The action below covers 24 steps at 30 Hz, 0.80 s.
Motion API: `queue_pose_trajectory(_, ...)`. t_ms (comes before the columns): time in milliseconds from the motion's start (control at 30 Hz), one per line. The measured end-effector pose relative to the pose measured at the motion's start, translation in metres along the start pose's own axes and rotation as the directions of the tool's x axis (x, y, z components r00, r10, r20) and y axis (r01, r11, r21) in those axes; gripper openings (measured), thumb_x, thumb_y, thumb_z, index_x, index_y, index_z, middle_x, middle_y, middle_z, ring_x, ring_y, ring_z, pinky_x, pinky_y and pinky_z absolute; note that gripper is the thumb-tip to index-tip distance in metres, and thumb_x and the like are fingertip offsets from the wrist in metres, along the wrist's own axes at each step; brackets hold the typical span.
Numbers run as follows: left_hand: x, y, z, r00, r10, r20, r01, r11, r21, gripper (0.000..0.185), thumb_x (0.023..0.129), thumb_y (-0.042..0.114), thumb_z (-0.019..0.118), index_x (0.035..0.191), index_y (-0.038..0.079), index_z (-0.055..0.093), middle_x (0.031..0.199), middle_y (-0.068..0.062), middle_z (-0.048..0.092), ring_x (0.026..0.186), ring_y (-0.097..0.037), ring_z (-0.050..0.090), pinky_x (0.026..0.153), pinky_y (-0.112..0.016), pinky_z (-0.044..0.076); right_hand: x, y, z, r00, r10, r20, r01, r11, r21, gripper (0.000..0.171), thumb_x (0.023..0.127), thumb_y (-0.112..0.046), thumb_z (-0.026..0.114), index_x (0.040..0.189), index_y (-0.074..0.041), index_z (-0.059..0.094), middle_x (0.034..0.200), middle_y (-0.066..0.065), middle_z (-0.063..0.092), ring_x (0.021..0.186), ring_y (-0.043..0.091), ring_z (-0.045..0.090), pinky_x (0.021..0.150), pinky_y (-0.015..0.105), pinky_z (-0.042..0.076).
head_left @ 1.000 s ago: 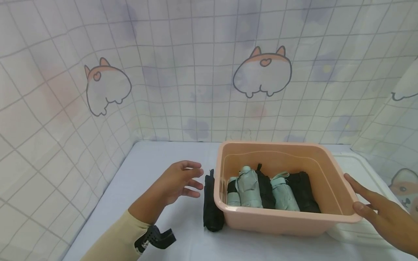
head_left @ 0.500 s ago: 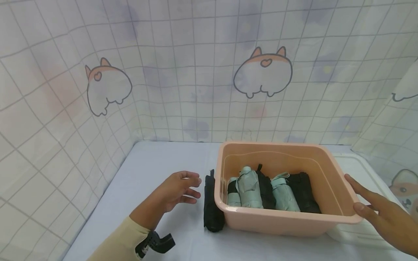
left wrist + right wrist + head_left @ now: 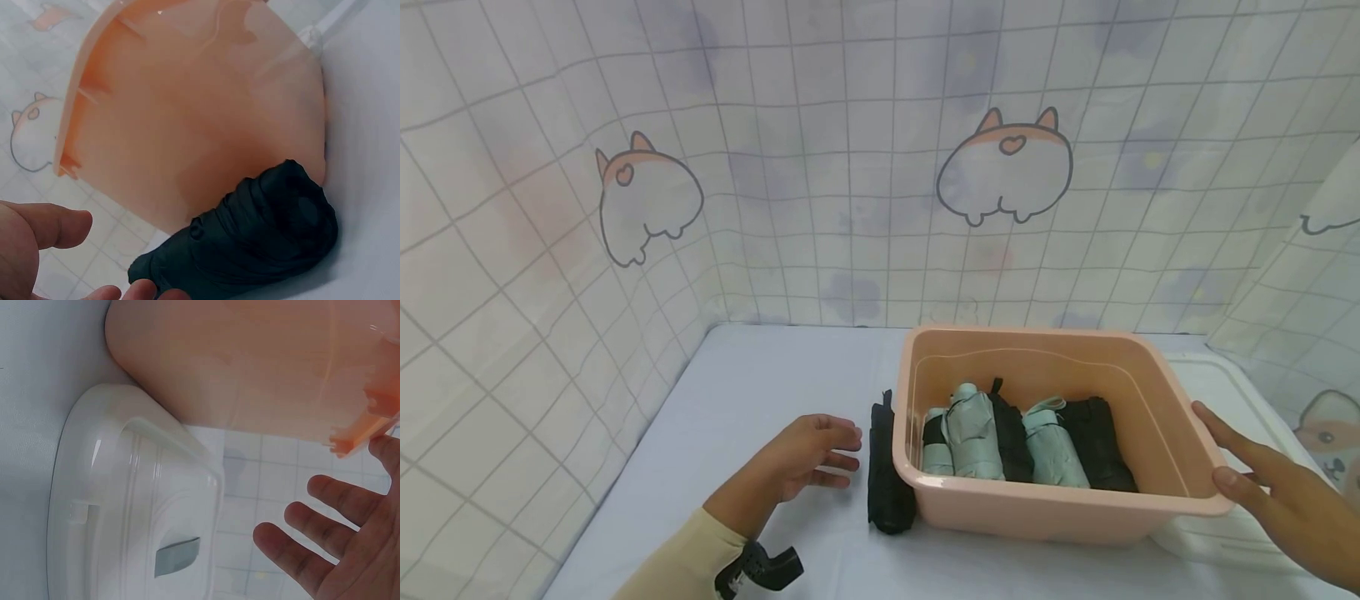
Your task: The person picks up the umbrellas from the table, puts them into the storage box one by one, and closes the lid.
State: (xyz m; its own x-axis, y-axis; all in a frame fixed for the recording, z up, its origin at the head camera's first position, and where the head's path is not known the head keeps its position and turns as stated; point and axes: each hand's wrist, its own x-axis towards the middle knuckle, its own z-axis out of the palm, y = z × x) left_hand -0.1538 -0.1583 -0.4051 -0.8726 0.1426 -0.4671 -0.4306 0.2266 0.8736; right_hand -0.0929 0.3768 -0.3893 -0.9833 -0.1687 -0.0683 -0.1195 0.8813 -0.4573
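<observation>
On the far left, a curtain wall (image 3: 512,250) printed with a pale grid and cartoon animal rumps rises from the edge of the table and wraps round the back of the scene and the right side. The table (image 3: 752,375) is covered in a plain pale lavender-white sheet and runs from the left curtain to the right one.

Near the front left, a cream sleeve (image 3: 685,562) with a dark wrist strap leads to the left hand (image 3: 805,454), which hovers low over the sheet with relaxed, slightly spread fingers, holding nothing. Its fingertips point right and lie just beside a black folded umbrella (image 3: 887,471); the left wrist view shows them at the umbrella's end, though contact cannot be told.

The black folded umbrella lies on the sheet, lengthwise from near to far, pressed against the left outer wall of a peach plastic bin (image 3: 1045,512). Inside the bin, mint-green folded umbrellas (image 3: 973,429) and more black ones (image 3: 1097,442) lie side by side.

To the right, the right hand (image 3: 1277,496) is flat and unclenched, its straight fingers resting against the bin's right rim. Under and beyond it sits a white plastic lid (image 3: 125,525) on the sheet, beside the bin's right wall.
</observation>
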Motion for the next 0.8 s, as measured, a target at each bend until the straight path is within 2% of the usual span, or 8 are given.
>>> queue_pose_trajectory(333, 0.009, -0.009, 0.005, 0.998, -0.063, -0.017, 0.064, 0.998, 0.027, 0.048, 0.097, 0.026, 0.073, 0.133, -0.001, 0.057, 0.121, -0.017, 0.067, 0.100, -0.031, 0.070, 0.077, -0.044, 0.062, 0.001, 0.000, -0.002, 0.999, 0.017, 0.034, -0.017, 1.000, -0.006, 0.070, 0.111, -0.042, 0.037, 0.164, -0.025, -0.007, 0.147, 0.048, 0.030, 0.091, 0.049, 0.067, 0.059, 0.069, 0.051)
queue_pose_trajectory(533, 0.014, -0.012, 0.010, 0.996, -0.086, -0.004, 0.086, 0.994, 0.071, 0.051, 0.096, 0.031, 0.073, 0.131, -0.003, 0.058, 0.116, -0.016, 0.068, 0.097, -0.032, 0.070, 0.073, -0.044, 0.062, 0.000, 0.002, 0.000, 1.000, -0.019, -0.002, 0.019, 1.000, 0.008, 0.070, 0.111, -0.038, 0.040, 0.164, -0.025, -0.003, 0.149, 0.047, 0.028, 0.092, 0.053, 0.066, 0.059, 0.070, 0.050)
queue_pose_trajectory(800, 0.020, -0.018, 0.015, 0.995, -0.100, 0.012, 0.099, 0.991, 0.086, 0.059, 0.092, 0.037, 0.077, 0.130, -0.004, 0.057, 0.114, -0.017, 0.067, 0.095, -0.033, 0.071, 0.071, -0.045, 0.062, -0.003, 0.002, 0.000, 0.999, -0.035, -0.003, 0.035, 0.999, 0.010, 0.069, 0.111, -0.037, 0.041, 0.164, -0.029, -0.003, 0.146, 0.046, 0.034, 0.090, 0.044, 0.068, 0.056, 0.064, 0.051)
